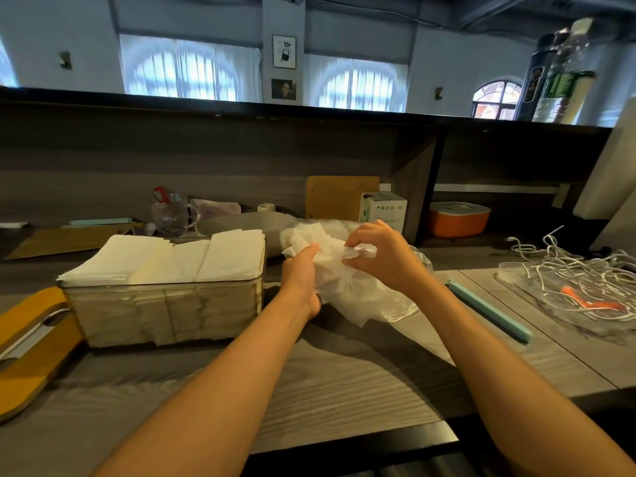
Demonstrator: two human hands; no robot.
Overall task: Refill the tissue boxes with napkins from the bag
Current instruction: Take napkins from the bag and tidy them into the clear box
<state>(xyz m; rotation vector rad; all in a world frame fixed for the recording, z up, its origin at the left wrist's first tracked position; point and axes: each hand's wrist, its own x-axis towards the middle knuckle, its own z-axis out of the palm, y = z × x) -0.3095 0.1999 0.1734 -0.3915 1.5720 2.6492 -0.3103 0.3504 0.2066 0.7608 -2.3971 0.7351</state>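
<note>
Tissue box (165, 304) left of bag (361, 290); cables (578, 270) far right on table (344, 390)

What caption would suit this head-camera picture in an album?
Both hands, left and right, grip the clear napkin bag beside a heaped tissue box.

A grey wood-grain counter (344, 383) fills the lower frame. Left of centre on it stands a clear rectangular tissue box (165, 304) stacked full of white napkins. A yellow wooden board (31, 342) lies at the far left. A crumpled clear plastic bag (371, 297) rests at centre, a pale blue clip bar (488, 309) to its right, and tangled white cables (578, 270) at the right edge.
</note>
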